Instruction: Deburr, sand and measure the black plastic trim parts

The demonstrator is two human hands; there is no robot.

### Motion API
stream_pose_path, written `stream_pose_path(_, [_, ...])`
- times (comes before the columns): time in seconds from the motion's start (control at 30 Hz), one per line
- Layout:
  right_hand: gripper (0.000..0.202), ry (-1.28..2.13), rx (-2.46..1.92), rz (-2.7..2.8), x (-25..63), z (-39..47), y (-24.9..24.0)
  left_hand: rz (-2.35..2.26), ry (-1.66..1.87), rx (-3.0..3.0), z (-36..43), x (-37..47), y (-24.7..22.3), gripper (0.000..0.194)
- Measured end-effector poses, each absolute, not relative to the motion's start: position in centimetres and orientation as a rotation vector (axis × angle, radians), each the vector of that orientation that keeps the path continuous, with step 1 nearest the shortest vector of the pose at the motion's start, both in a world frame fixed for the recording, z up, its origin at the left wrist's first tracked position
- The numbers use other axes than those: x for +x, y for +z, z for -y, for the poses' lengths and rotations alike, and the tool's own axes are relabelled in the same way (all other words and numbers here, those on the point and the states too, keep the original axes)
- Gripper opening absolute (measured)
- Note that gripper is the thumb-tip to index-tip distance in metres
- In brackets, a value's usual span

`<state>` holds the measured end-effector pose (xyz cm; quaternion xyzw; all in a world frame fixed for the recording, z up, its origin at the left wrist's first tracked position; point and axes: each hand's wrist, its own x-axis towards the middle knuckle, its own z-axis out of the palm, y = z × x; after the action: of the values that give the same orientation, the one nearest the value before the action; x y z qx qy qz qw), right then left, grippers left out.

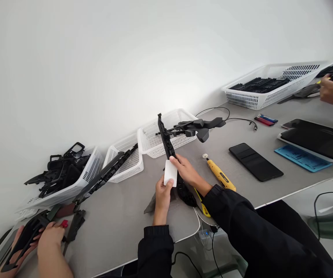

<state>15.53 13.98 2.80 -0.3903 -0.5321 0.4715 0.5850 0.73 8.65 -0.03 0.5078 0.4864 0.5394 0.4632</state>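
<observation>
A long black plastic part (166,139) stands tilted in front of me over the table edge, with ribs and clips along its length. My right hand (188,172) is closed around its middle, the thumb on the top corner of a small white card-like piece (170,172). My left hand (163,197) pinches that white piece from below, thumb on its lower edge, against the part. Under the left hand lies a grey cloth-like scrap (149,205). A yellow utility knife (205,210) lies beside the part's lower end, partly hidden.
A yellow rotary tool (221,174) and a black phone (255,161) lie to the right. White baskets (123,175) with black parts line the wall. Co-workers' hands (50,239) handle black parts at far left and far right. Cables hang below the table edge.
</observation>
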Motion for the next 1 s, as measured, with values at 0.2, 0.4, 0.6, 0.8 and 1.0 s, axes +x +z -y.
stream_pose_path(0.2, [0.057, 1.143, -0.896, 1.061, 15.7, -14.9, 2.3, -1.168, 1.242, 1.290, -8.4, 0.2, -0.3, 0.024])
stream_pose_path(0.4, [0.062, 1.187, -0.906, 0.975, 16.1, -15.3, 2.2, -1.164, 1.191, 1.298, -8.2, 0.1, 0.0, 0.030])
stream_pose_path(0.6, [0.058, 1.251, -0.877, 0.987, 16.3, -14.7, 3.1, -1.211, 1.203, 1.310, -8.2, 0.7, 0.6, 0.044])
stream_pose_path(0.8, [0.056, 1.283, -0.854, 0.941, 16.1, -14.4, 3.4, -1.229, 1.190, 1.228, -8.2, 0.4, 0.1, 0.045])
stream_pose_path(1.0, [0.058, 1.414, -0.856, 0.847, 16.2, -14.5, 3.2, -1.216, 1.186, 1.208, -8.2, 0.4, 0.1, 0.040])
